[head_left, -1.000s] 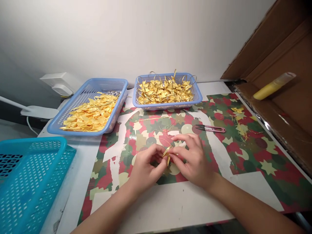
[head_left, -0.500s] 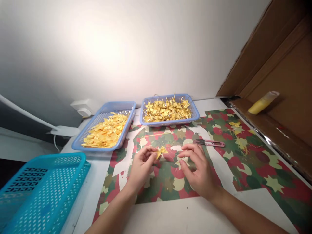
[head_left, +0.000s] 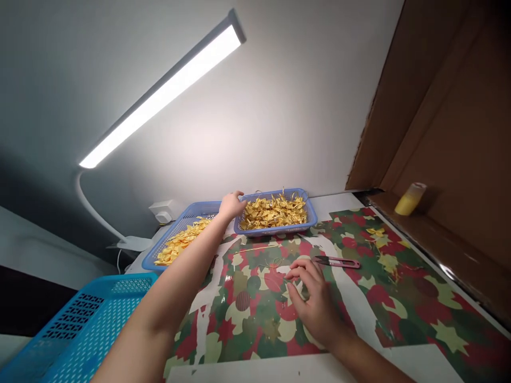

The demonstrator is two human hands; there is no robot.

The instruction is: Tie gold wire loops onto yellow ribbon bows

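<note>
My left hand is stretched far forward, at the left rim of a blue basket heaped with gold ribbon bows. Its visible fingers are spread slightly apart, and no bow shows in them; the underside is hidden. Over the patterned mat, my right hand hovers with fingers curved and thumb apart, nothing visible between them. Thin gold thread lies loosely coiled just left of those fingertips. Pink-handled thread snips rest flat beyond the right hand.
A second blue basket of yellow-gold pieces is partly behind my left forearm. At lower left stands a teal basket. A lamp hangs above. Scraps lie right, near a yellow tube on cardboard.
My left hand has moved forward from the mat to the bow basket, and the gold bow it held is no longer visible in it. The view has tilted up, bringing in the lamp.
</note>
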